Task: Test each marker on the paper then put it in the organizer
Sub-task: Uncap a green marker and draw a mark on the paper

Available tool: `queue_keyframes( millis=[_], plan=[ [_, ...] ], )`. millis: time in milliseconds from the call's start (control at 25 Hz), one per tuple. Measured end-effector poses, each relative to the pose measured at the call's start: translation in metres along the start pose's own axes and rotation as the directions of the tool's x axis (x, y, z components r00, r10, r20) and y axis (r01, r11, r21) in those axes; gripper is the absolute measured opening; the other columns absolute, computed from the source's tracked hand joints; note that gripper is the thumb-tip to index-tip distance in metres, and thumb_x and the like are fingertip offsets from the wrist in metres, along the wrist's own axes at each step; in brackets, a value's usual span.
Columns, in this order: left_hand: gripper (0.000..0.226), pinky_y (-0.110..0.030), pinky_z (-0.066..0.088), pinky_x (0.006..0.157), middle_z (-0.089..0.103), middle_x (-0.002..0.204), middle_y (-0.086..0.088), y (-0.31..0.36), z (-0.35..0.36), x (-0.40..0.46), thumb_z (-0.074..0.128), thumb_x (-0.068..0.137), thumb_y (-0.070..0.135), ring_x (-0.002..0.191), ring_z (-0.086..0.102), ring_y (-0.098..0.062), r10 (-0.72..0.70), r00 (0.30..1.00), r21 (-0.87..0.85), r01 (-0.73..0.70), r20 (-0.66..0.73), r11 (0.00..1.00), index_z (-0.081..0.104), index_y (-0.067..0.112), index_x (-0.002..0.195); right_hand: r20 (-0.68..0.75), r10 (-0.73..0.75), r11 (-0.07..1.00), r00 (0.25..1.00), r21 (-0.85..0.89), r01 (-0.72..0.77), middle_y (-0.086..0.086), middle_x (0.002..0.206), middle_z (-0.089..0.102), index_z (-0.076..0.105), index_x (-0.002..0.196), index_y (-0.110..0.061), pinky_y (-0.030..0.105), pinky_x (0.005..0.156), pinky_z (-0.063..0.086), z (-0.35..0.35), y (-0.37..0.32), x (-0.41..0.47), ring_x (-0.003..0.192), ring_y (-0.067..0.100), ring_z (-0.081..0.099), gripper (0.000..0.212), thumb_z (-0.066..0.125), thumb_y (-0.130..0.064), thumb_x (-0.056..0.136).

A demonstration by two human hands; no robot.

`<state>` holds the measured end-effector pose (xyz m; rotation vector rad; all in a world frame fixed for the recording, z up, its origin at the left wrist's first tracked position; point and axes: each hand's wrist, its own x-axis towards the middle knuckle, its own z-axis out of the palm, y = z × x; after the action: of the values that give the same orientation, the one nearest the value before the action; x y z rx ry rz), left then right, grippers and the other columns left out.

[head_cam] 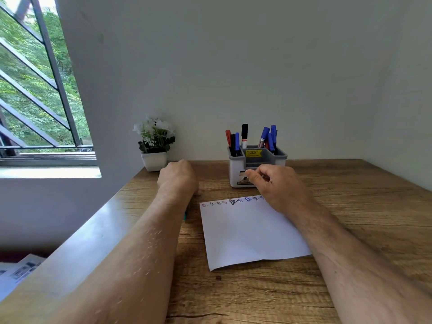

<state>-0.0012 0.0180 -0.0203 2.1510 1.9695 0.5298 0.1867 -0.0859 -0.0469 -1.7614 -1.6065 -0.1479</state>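
A white-and-grey organizer stands at the back of the desk with several red, black and blue markers upright in it. White paper lies in front, with a row of small red, black and blue scribbles along its far edge. My right hand hovers over the paper's far right corner, just in front of the organizer, fingers curled together with nothing seen in them. My left hand rests as a fist on the desk left of the paper. A bit of green marker shows under that wrist; any grip is hidden.
A small white pot of white flowers stands at the desk's back left corner, close to my left hand. The wooden desk meets walls behind and on the right. A barred window is at the left, and papers lie below the desk's left edge.
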Motion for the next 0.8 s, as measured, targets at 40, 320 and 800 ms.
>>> queue_keyframes(
  millis=[40, 320, 800],
  plan=[
    [0.04, -0.035, 0.046, 0.071, 0.067, 0.111, -0.013, 0.0, 0.001, 0.0, 0.087, 0.072, 0.018, 0.103, 0.064, -0.032, 0.01, 1.0, 0.001, -0.01, 0.001, 1.0, 0.067, 0.008, 0.106, 0.004, 0.003, 1.0, 1.0, -0.001, -0.003, -0.013, 0.068, 0.054, 0.063, 0.083, -0.021, 0.015, 0.05, 0.03, 0.0, 0.0, 0.0, 0.063, -0.001, 0.051, 0.037, 0.047, -0.051, 0.097],
    [0.022, -0.034, 0.049, 0.07, 0.066, 0.107, -0.014, 0.01, 0.0, 0.004, 0.067, 0.086, 0.012, 0.096, 0.064, -0.031, 0.007, 0.997, -0.167, -0.021, -0.081, 0.986, 0.067, 0.007, 0.107, 0.014, 0.005, 1.0, 1.0, 0.005, -0.005, -0.006, 0.069, 0.06, 0.066, 0.082, -0.018, 0.019, 0.051, 0.032, 0.003, 0.0, 0.002, 0.063, 0.004, 0.054, 0.042, 0.047, -0.053, 0.097],
    [0.047, -0.043, 0.06, 0.084, 0.071, 0.092, -0.009, 0.059, -0.018, -0.042, 0.058, 0.09, -0.008, 0.089, 0.073, -0.021, 0.358, 0.918, -0.934, -0.265, -0.169, 0.239, 0.062, 0.022, 0.126, -0.093, 0.082, 0.921, 0.992, 0.389, -0.039, -0.005, 0.069, 0.063, 0.072, 0.083, -0.019, 0.029, 0.059, 0.047, 0.0, -0.006, 0.0, 0.067, 0.011, 0.061, 0.056, 0.033, -0.056, 0.099]
  ],
)
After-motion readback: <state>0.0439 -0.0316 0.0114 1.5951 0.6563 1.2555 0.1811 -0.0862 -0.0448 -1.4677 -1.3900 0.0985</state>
